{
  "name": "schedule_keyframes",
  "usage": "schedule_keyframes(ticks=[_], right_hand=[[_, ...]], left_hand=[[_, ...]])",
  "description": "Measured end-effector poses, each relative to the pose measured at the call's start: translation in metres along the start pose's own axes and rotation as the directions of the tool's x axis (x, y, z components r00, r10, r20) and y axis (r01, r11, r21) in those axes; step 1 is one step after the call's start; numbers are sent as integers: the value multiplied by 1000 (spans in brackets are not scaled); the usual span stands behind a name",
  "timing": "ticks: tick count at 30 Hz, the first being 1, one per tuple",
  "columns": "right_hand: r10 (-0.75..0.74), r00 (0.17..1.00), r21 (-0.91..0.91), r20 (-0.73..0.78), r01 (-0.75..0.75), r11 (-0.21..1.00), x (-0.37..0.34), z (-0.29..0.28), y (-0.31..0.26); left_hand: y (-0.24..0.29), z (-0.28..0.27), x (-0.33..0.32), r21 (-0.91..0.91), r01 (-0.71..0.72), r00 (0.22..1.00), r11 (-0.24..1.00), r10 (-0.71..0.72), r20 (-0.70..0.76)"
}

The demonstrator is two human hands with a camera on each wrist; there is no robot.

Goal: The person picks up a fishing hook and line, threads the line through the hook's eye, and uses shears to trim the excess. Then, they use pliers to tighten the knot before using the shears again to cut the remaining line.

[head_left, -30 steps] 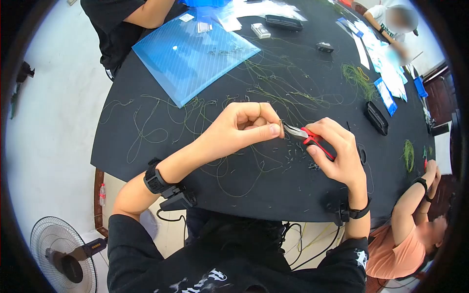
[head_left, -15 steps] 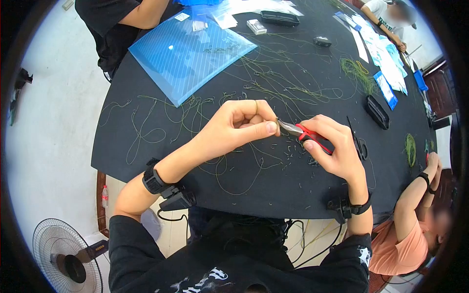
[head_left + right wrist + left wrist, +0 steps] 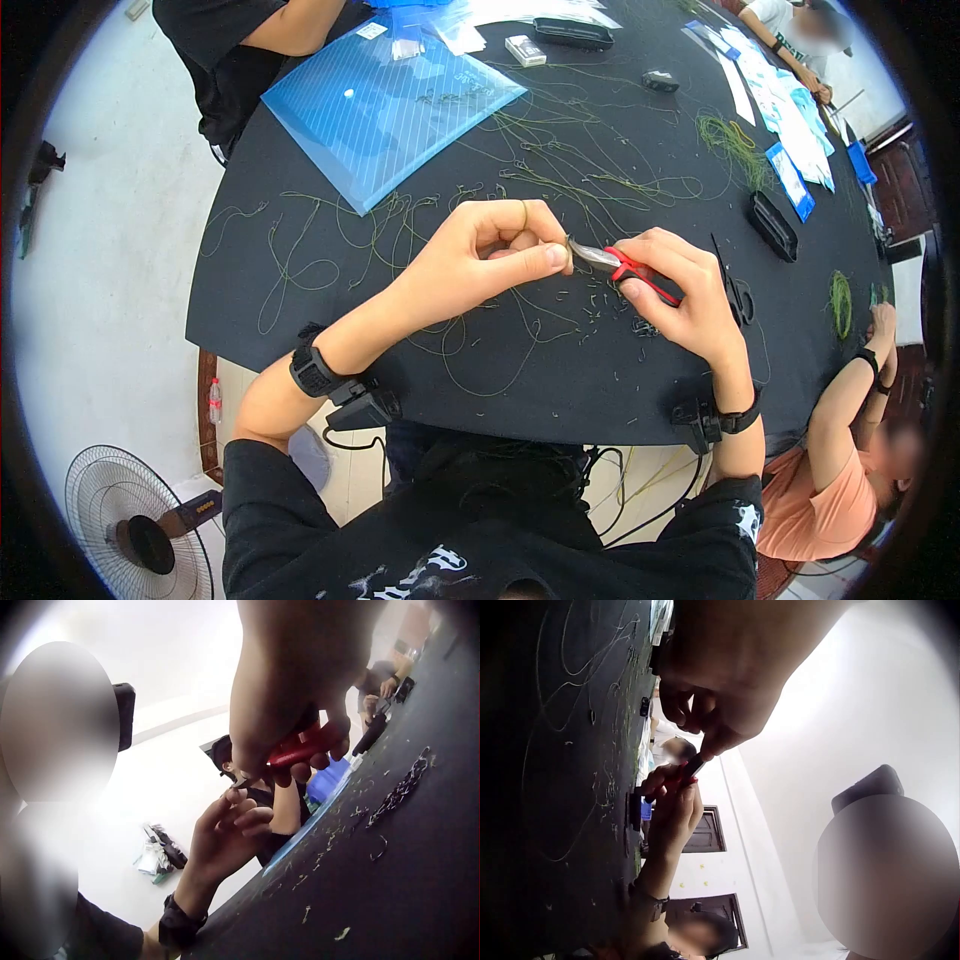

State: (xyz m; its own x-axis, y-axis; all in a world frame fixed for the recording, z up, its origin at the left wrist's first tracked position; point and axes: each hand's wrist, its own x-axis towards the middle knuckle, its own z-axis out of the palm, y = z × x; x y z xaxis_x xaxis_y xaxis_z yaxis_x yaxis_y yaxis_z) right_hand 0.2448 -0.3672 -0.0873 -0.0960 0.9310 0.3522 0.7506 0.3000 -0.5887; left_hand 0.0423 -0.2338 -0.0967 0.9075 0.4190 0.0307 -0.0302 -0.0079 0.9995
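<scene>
While the left hand (image 3: 490,255) is pinching something too small to make out between thumb and forefinger, the right hand (image 3: 685,300) is gripping the pliers (image 3: 628,266), its fingers curling round the red handles. The pliers are pointing at the left fingertips, their metal nose reaching right up to the pinched spot above the table (image 3: 590,405); whether the jaws are biting on anything, I cannot tell. A thin loop (image 3: 525,214) is circling one left finger. Small dark metal pieces (image 3: 403,786) are lying in a pile below the right hand, and a blue folder (image 3: 385,125) is lying farther off, beyond the left hand.
</scene>
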Motion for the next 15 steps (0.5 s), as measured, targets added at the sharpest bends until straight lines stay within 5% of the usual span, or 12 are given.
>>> schedule_keyframes(ticks=[15], right_hand=[[-21, 1000, 0, -8, 21, 1000, 0, 1, -1]], left_hand=[[2, -2, 0, 15, 25, 1000, 1000, -25, -3]])
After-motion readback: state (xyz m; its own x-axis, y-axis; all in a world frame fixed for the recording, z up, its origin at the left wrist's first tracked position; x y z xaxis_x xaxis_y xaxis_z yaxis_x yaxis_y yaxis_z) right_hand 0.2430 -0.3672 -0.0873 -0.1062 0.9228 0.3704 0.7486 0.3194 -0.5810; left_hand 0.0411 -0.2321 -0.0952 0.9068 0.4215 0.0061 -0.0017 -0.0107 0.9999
